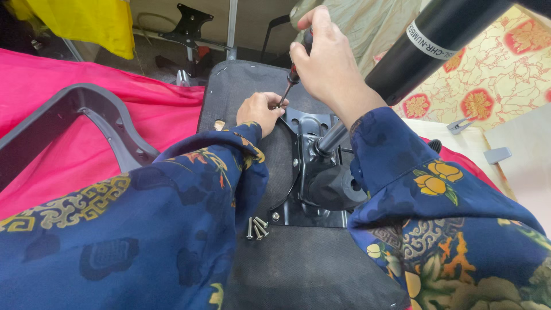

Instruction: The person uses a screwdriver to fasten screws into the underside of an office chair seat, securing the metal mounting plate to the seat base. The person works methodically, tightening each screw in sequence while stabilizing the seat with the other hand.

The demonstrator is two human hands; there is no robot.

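A screwdriver [297, 64] is gripped in the closed right hand [327, 66], a screw pinched by the left hand [261, 110] at the plate [310, 166]; spare screws [256, 227] remain unfitted

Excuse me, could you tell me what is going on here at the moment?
A person in dark blue patterned sleeves is working on an upturned black chair seat. The right hand grips a slim dark-handled screwdriver, its tip at a corner of the black metal mounting plate. The left hand pinches right at that tip, apparently steadying a screw. A few loose silver screws lie on the seat nearby, and a black gas cylinder rises from the plate.
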